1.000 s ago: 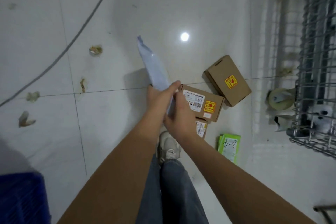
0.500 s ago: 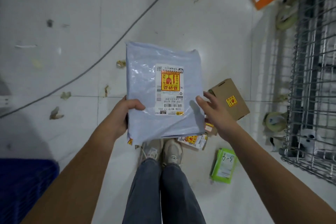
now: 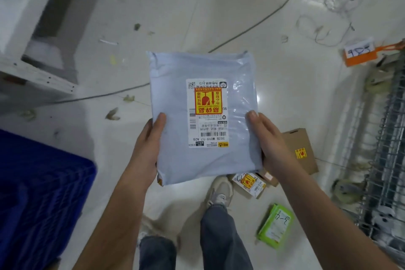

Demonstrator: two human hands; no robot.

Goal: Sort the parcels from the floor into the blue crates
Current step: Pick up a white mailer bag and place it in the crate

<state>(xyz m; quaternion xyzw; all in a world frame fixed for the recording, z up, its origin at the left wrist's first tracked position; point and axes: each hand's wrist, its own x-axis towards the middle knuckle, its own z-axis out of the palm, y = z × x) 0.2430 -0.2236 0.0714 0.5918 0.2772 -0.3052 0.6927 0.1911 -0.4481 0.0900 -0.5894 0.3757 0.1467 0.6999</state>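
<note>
Floor: white tiles [image 3: 219, 17] are lying under scattered parcels, blue crate [image 3: 39, 193] at left.
Grip: left hand [image 3: 146, 149] and right hand [image 3: 269, 147] are clasping the grey mailer [image 3: 203, 116] by its side edges.
Handling: soft, slick, probably light; fragile sticker is showing.

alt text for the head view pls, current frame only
Both hands, left hand and right hand, grip a pale grey mailer bag, label up, above a white floor. A blue crate sits at the left; cardboard boxes and a green parcel lie at the right.

Soft indoor light, blurred edges
</note>
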